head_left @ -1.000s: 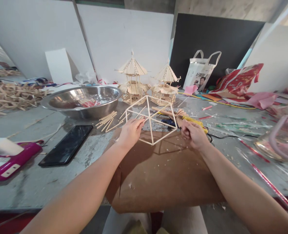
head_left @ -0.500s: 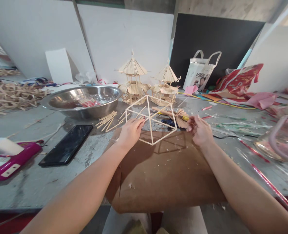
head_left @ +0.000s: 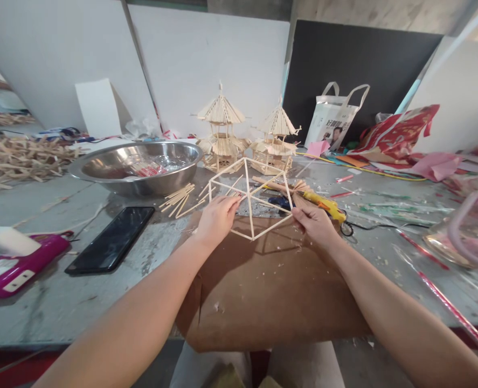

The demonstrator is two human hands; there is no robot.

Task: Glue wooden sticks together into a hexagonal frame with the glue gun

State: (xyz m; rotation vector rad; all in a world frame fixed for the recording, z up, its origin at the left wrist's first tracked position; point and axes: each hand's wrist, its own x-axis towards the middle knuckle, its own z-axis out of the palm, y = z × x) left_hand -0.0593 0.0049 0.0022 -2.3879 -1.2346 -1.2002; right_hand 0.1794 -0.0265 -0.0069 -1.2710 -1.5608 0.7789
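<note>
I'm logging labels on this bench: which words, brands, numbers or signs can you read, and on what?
None is clear enough to quote.
White bag: a line of printed characters, too small and blurred to read.
Red bag: pale printed marks, too blurred to read.
Stick frame and phone: no text visible.

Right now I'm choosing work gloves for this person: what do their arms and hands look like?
The left hand and right hand are bare, without gloves. Both forearms are uncovered, with no sleeve, watch or bracelet showing. Sleeves higher up would be out of view.
</note>
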